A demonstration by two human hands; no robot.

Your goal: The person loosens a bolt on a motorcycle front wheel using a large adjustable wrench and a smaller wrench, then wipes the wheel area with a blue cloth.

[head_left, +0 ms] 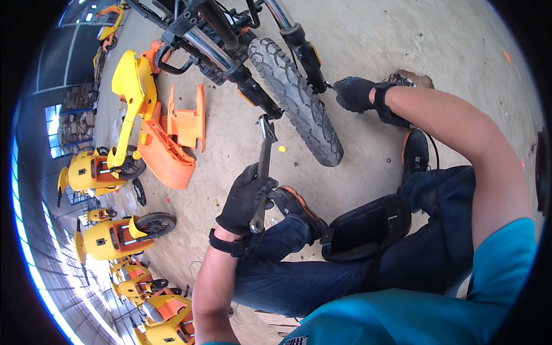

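Note:
My left hand (248, 198), in a black glove, is closed round the handle of a metal wrench (264, 155). The wrench points up and away, its head by the lower end of the left fork leg (259, 95); I cannot tell if they touch. Between the fork legs stands a front wheel (296, 100) with a knobbly grey tyre. On its other side my gloved right hand (353, 94) is closed beside the lower end of the right fork leg (307, 57). A small metal tip shows at its fingers, but the rest of that thing is hidden.
Yellow and orange body panels (167, 149) lie on the concrete floor to the left. Beyond them stand several yellow scooters (109, 238). A black tray-like part (368, 227) rests by my legs. A small yellow cap (282, 148) lies near the tyre.

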